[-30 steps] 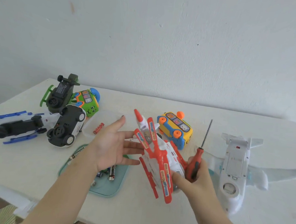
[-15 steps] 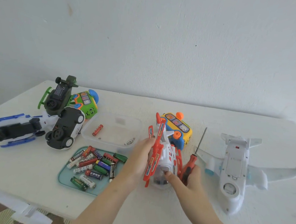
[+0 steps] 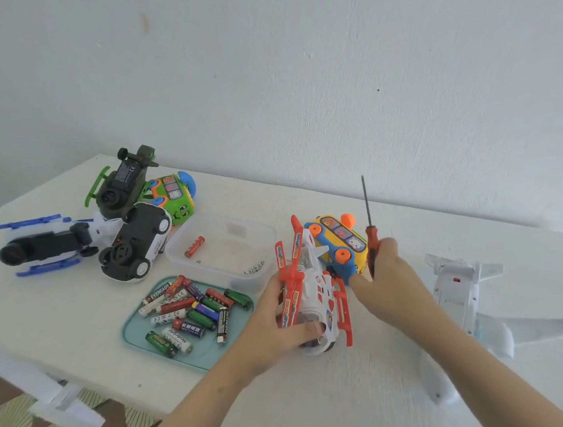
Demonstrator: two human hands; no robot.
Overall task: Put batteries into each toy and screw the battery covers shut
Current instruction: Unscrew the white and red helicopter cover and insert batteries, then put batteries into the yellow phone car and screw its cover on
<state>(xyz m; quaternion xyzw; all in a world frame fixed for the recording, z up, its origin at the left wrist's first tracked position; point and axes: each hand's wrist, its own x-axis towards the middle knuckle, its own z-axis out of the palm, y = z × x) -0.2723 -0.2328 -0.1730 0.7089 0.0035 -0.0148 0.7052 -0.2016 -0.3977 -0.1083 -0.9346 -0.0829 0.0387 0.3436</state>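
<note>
- The left hand (image 3: 277, 328) grips the red-and-white toy plane (image 3: 317, 296), with its fingers curled round the body.
- The plane is low at the table (image 3: 324, 396), between the teal tray (image 3: 131, 331) and the right hand (image 3: 390, 285).
- The right hand holds the screwdriver (image 3: 371, 242). Its fingers are clamped on the red handle and the shaft points up, beside the yellow toy bus (image 3: 336, 239).
- Loose batteries (image 3: 195, 308) lie in the tray.
- One red battery (image 3: 194, 246) lies in the clear box (image 3: 236, 243).
- A white toy airplane (image 3: 461, 299) lies at the far right.
</note>
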